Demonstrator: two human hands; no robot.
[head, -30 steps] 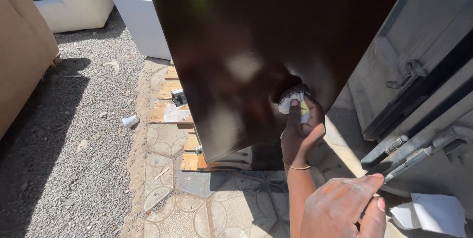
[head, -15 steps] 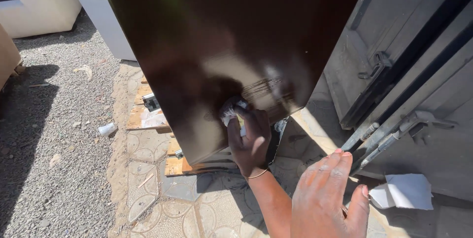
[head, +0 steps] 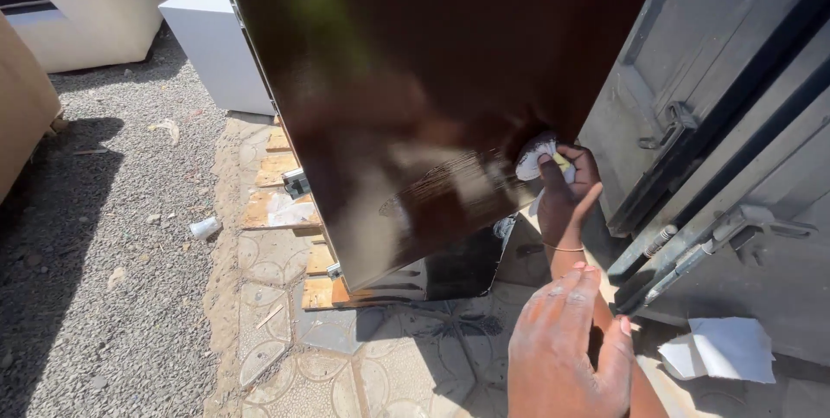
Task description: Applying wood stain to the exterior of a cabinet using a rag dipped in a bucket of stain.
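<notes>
A tall, glossy dark brown panel (head: 415, 81) stands upright in front of me, its lower end over wooden slats (head: 281, 185). My left hand (head: 566, 197), with a thin bracelet at the wrist, presses a crumpled white cloth (head: 534, 159) against the panel's lower right edge. My right hand (head: 571, 349) hovers low in the foreground with its back to the camera. Its fingers are loosely bent and hold nothing.
A grey metal door (head: 692, 107) with latch bars (head: 692, 254) stands close on the right, and a white scrap of paper (head: 722, 349) lies at its foot. Patterned paving (head: 389, 366) lies below and gravel (head: 104, 254) to the left. White boxes (head: 212, 46) stand behind.
My left hand with the cloth has swept from the panel's lower middle back to its right edge. My right hand stays low in the foreground.
</notes>
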